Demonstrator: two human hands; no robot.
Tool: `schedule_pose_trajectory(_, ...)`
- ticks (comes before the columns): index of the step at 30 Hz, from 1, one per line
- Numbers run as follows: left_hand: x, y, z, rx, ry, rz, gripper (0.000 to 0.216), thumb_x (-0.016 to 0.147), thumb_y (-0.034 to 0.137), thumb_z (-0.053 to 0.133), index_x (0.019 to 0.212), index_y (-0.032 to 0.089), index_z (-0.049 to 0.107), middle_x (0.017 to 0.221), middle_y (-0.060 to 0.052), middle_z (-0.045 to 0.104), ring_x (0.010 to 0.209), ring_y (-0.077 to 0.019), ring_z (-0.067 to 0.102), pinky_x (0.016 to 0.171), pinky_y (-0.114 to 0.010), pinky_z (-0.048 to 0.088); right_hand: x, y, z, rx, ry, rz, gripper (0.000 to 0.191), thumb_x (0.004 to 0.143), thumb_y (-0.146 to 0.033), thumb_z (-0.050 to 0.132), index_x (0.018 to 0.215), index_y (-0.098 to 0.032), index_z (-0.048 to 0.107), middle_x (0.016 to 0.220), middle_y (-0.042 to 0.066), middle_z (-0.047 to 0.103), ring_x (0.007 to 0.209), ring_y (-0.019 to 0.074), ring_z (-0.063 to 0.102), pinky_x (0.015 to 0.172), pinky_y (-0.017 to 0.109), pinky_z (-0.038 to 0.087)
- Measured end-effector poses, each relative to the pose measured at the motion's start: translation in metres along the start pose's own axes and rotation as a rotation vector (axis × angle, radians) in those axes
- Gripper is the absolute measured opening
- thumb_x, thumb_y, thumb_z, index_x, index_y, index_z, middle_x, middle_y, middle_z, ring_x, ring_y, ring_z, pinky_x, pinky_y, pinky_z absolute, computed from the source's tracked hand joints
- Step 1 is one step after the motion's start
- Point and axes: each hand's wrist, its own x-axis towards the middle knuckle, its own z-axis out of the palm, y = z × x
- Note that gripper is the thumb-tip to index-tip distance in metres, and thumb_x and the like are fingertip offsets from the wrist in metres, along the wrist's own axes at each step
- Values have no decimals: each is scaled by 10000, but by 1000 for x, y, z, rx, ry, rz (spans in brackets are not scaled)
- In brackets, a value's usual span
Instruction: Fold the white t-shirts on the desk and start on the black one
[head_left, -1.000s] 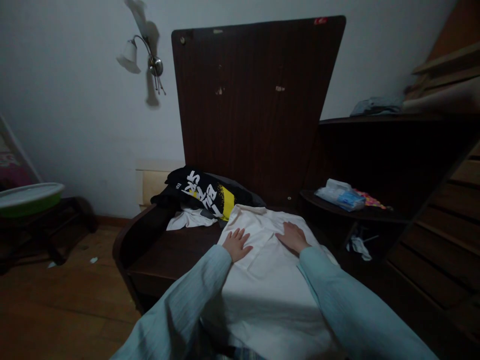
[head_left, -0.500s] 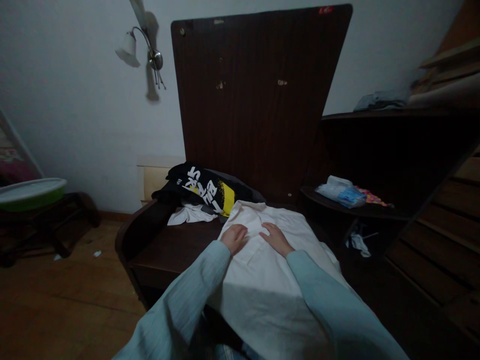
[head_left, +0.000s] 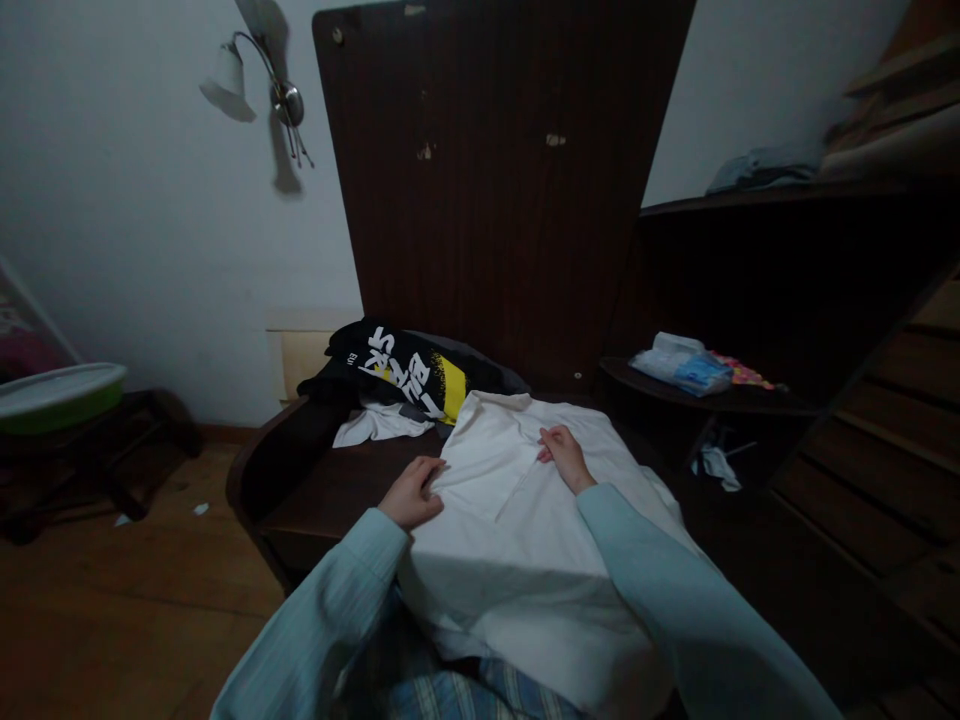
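A white shirt (head_left: 487, 545) lies spread over the dark wooden desk and hangs down over its front edge toward me. My left hand (head_left: 412, 492) rests at the shirt's left edge, thumb and fingers apart. On the upper middle of the shirt, my right hand (head_left: 566, 458) has its fingertips drawn together in a pinch on the fabric, beside a long crease or seam. Behind the shirt, against the back panel, lies a bunched black garment (head_left: 397, 365) with white lettering and a yellow patch. A small white cloth (head_left: 382, 423) pokes out beneath it.
The dark desktop (head_left: 322, 495) shows left of the shirt, ending in a raised curved side (head_left: 251, 465). To the right, a corner shelf (head_left: 750, 400) carries a blue-and-white plastic pack (head_left: 681, 365). A green basin (head_left: 64, 400) sits on a low stool at far left.
My left hand has slid left and toward me, from the shirt's middle to its edge. My right hand has shifted slightly up and right, its fingers drawing together. The view has tilted a little.
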Motion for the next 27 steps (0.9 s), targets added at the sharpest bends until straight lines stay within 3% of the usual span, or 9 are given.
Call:
schedule_pose_trajectory(3,-2,3,2,1,52,27,515,581,94,517,1091,163,493,1072,-70,494,1015,-199,474,892,-320,408,-2,-4,0,27,-15,10,373,607,-547,539,704,-203,436,632,-26,564,430,88,506,423,222,409)
schedule_pose_trajectory(8,-5,10,-2,140,118,148,295,664,118,506,945,191,561,1021,-60,525,961,-186,487,857,-312,418,-11,-13,3,-36,-158,-71,393,665,-489,511,906,-186,576,744,23,646,446,77,494,427,217,427)
schedule_pose_trajectory(12,-6,15,-8,282,26,218,131,771,168,463,778,189,592,907,-54,582,851,-162,517,763,-276,429,-16,-17,3,-49,-203,-97,394,662,-479,533,893,-171,615,727,45,665,545,114,549,475,229,462)
schedule_pose_trajectory(18,5,40,-13,579,-224,191,178,826,178,410,856,179,585,921,-62,588,838,-181,522,729,-311,405,-17,-18,4,-41,-178,-92,398,656,-508,535,846,-166,613,654,40,653,550,125,555,508,252,476)
schedule_pose_trajectory(22,13,67,3,634,-253,251,155,807,185,441,924,179,542,947,-73,563,869,-189,512,742,-321,396,-18,-19,5,-41,-199,-90,359,642,-483,550,795,-162,601,629,39,645,530,123,547,492,250,468)
schedule_pose_trajectory(27,13,82,34,520,-193,275,81,764,194,466,826,171,513,852,-62,552,826,-189,505,694,-301,413,-16,-17,3,-7,-197,-85,340,645,-473,548,778,-163,591,649,35,642,554,131,561,501,251,471)
